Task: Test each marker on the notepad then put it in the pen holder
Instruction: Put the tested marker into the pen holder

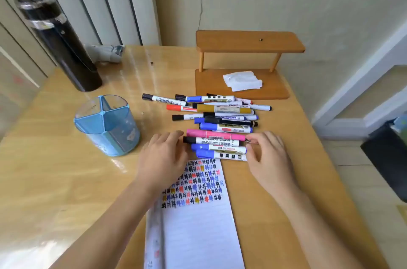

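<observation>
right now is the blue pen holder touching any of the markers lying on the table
Apart. The head view shows a strip of bare table between the pen holder and the nearest of the markers.

L grip (163,156) & R grip (268,156) fwd, palms down, fingers relaxed.

Roughly seventeen markers (217,141) piled and overlapping, one pen holder (105,128), one notepad (198,224), one black flask (61,44), one wooden shelf (248,42), one crumpled tissue (242,80), my two grips: left grip (164,154), right grip (269,154).
</observation>
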